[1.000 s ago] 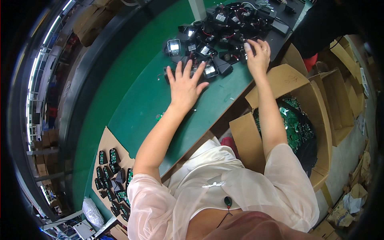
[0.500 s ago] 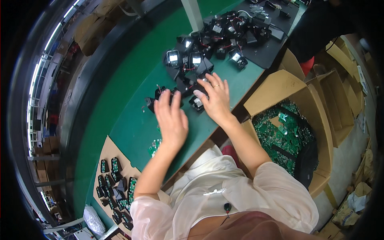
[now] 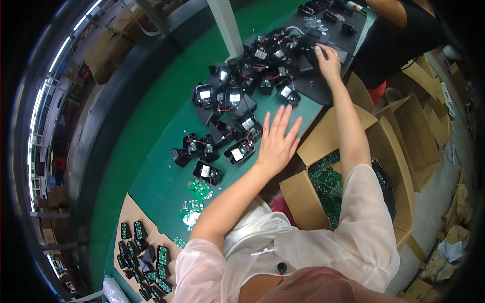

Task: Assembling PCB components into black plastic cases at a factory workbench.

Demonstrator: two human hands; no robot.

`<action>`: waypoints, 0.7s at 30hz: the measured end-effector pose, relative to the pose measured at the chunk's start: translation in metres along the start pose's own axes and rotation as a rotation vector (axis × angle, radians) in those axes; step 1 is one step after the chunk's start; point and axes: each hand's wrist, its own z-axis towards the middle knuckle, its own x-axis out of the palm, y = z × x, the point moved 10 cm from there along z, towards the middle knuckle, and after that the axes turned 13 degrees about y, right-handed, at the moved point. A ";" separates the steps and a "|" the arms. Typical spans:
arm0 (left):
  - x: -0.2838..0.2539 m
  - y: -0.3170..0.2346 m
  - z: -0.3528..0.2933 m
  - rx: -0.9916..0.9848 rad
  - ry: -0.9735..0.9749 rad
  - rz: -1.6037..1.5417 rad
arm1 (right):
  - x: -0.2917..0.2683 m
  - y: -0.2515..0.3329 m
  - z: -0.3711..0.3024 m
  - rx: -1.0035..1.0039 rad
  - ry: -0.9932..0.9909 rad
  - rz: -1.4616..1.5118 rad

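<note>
My left hand [image 3: 277, 141] hovers palm down with fingers spread, over the table's near edge, holding nothing. Nearest to it on the left is an open black plastic case [image 3: 239, 152] with a pale block and wires inside. My right hand [image 3: 328, 63] reaches to the far right end of a pile of such cases [image 3: 262, 63]. Its thumb and bent fingers close on the edge of a black plastic case [image 3: 314, 40]; the grip is partly hidden. Another open case [image 3: 207, 172] lies nearer me, beside loose green circuit boards [image 3: 200, 189].
A cardboard sheet [image 3: 127, 204] at the left bears several black cases fitted with green boards. To my right stands a carton [image 3: 303, 199] of green boards. A metal post [image 3: 225, 25] rises behind the pile. A person in black [image 3: 399, 38] is at the far right.
My right hand has moved away from the near cases to the far right end of the pile. My left hand has shifted right, and its fingers are spread. The view has shifted a little.
</note>
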 end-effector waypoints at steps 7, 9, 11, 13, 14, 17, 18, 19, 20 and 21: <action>-0.016 0.003 0.012 0.066 -0.210 0.027 | 0.046 0.081 -0.077 -0.167 0.039 0.303; -0.021 0.006 0.005 0.080 -0.299 0.031 | 0.071 0.096 -0.104 -0.202 0.147 0.522; -0.024 0.009 0.004 0.055 -0.306 0.050 | 0.094 0.119 -0.129 -0.026 0.456 0.727; -0.026 0.014 0.003 0.002 -0.281 0.033 | 0.098 0.119 -0.136 0.156 0.563 0.881; -0.026 0.018 0.004 -0.038 -0.284 0.039 | 0.084 0.115 -0.121 0.023 0.463 0.797; -0.014 0.016 0.011 -0.067 -0.197 0.045 | 0.003 0.102 -0.064 -0.205 -0.014 0.364; -0.018 0.014 0.012 -0.076 -0.210 0.062 | -0.015 0.100 -0.042 -0.250 -0.122 0.288; -0.019 0.015 0.011 -0.081 -0.209 0.070 | -0.027 0.096 -0.020 -0.294 -0.231 0.213; -0.019 0.015 0.010 -0.082 -0.214 0.061 | -0.026 0.091 0.005 -0.338 -0.241 0.116; -0.020 0.016 0.010 -0.085 -0.220 0.056 | -0.023 0.089 0.026 -0.382 -0.249 0.024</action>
